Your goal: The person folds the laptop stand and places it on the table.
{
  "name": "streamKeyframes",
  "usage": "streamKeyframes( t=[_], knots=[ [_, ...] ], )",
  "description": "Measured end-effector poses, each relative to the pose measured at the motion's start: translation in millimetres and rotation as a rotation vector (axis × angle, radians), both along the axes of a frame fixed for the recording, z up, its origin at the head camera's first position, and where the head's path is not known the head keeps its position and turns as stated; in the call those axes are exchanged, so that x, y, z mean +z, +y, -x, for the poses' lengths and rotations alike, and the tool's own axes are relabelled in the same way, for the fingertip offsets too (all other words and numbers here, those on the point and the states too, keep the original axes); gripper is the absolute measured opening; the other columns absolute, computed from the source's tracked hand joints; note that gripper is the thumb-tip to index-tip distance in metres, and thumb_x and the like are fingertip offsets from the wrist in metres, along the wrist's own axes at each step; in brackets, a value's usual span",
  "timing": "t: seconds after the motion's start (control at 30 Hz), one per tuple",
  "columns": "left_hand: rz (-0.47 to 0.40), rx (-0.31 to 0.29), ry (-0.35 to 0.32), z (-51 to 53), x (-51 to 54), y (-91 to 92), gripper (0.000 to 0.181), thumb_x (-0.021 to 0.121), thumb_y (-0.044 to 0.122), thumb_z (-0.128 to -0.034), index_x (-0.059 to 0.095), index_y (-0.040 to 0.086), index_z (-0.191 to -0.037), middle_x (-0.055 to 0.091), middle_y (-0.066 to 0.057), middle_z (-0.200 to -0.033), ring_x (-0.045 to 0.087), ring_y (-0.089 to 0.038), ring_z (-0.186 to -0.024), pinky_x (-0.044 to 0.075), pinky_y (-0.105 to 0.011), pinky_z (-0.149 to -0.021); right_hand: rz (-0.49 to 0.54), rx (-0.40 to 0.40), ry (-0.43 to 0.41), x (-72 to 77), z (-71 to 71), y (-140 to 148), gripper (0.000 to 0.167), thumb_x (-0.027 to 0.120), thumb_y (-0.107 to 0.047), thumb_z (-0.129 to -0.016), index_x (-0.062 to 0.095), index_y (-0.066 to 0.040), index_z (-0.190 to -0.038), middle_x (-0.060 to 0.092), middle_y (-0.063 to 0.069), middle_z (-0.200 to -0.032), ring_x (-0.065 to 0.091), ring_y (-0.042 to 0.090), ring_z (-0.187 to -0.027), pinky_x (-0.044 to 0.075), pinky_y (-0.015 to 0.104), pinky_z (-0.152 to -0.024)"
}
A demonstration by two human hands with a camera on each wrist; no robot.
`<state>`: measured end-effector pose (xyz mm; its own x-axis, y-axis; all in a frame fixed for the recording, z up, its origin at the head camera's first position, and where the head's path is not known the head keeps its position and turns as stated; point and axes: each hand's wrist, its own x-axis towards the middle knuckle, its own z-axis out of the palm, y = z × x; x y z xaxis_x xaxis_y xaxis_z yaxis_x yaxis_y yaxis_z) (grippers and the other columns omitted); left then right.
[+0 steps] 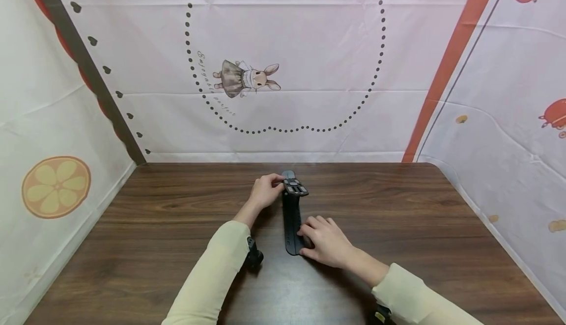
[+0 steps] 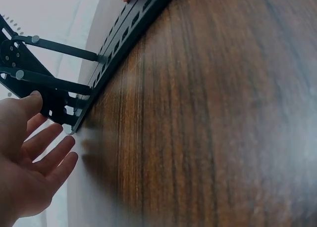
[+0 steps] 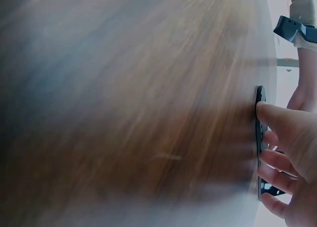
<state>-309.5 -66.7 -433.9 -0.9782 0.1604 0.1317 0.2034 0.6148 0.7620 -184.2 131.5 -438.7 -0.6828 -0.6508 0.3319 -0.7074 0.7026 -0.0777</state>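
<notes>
A black folding stand (image 1: pixel 292 222) lies lengthwise on the table, its raised slotted plate (image 1: pixel 295 186) at the far end. My left hand (image 1: pixel 264 191) pinches the left side of that plate between thumb and forefinger; in the left wrist view its other fingers (image 2: pixel 62 160) are spread loosely. Two struts (image 2: pixel 59 46) link the tilted plate to the long base (image 2: pixel 131 22), which has rows of slots. At the near end, my right hand (image 1: pixel 327 241) holds the base by its right edge. The right thumb (image 3: pixel 267 112) presses the base edge in the right wrist view.
The stand rests on a dark wood-grain table (image 1: pixel 177 217). A white printed cloth (image 1: pixel 309 45) hangs behind it and along both sides. Wrist cameras (image 1: pixel 253 255) are strapped over the light sleeves (image 1: pixel 212 266).
</notes>
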Motion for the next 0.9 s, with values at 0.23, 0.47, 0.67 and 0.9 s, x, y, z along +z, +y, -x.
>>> streamKeyframes(
  t=[0.23, 0.47, 0.67, 0.9],
  knots=[
    [-0.005, -0.014, -0.019, 0.4, -1.1, -2.5, 0.024, 0.055, 0.02, -0.0928, 0.064, 0.015, -0.114, 0.065, -0.005, -0.112, 0.061, -0.02, -0.104, 0.05, -0.037, -0.084, -0.003, -0.017, -0.007, 0.8, 0.7, -6.5, 0.033, 0.074, -0.041, -0.073, 0.065, -0.019, -0.096, 0.056, -0.003, -0.097, 0.054, 0.016, -0.088, 0.044, 0.036, -0.072],
    [-0.017, -0.005, -0.03, 1.6, -2.1, -2.4, 0.025, 0.054, 0.019, -0.0932, 0.063, 0.016, -0.116, 0.064, -0.005, -0.115, 0.06, -0.02, -0.105, 0.05, -0.036, -0.083, 0.006, -0.021, -0.008, 0.5, 0.8, -8.8, 0.033, 0.074, -0.042, -0.074, 0.065, -0.019, -0.096, 0.056, -0.003, -0.096, 0.053, 0.016, -0.087, 0.043, 0.034, -0.07],
    [-0.029, 0.004, -0.054, -0.6, -1.3, -3.3, 0.028, 0.054, 0.021, -0.0928, 0.062, 0.015, -0.119, 0.064, -0.005, -0.116, 0.06, -0.02, -0.106, 0.05, -0.037, -0.084, 0.019, -0.019, -0.006, -1.6, -1.3, -8.7, 0.033, 0.073, -0.041, -0.075, 0.064, -0.019, -0.097, 0.055, -0.003, -0.097, 0.054, 0.016, -0.088, 0.043, 0.034, -0.069],
    [0.005, -0.04, -0.055, -3.2, -1.1, -4.9, 0.036, 0.055, 0.022, -0.0922, 0.056, 0.013, -0.127, 0.061, -0.011, -0.121, 0.058, -0.025, -0.11, 0.048, -0.042, -0.087, 0.023, 0.015, -0.116, 4.3, 1.1, -3.6, 0.03, 0.07, -0.035, -0.08, 0.065, -0.017, -0.104, 0.057, -0.002, -0.103, 0.055, 0.017, -0.092, 0.045, 0.035, -0.07]
  ],
)
